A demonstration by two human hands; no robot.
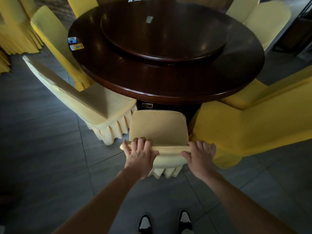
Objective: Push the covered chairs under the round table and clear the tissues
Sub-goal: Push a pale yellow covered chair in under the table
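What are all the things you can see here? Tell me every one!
round table: one, dark brown wood, centre.
turntable: one, dark brown, on the table's middle.
tissue packs: two, one blue and white, one yellow, on the table's left edge.
small packet: one, pale, on the turntable; too small to tell what it is.
covered chairs: at least six around the table, yellow covers; the nearest one is being held.
floor: grey tiles.
shoes: two, black and white, bottom.
left hand: grips the near chair's back top.
right hand: grips the same chair back.
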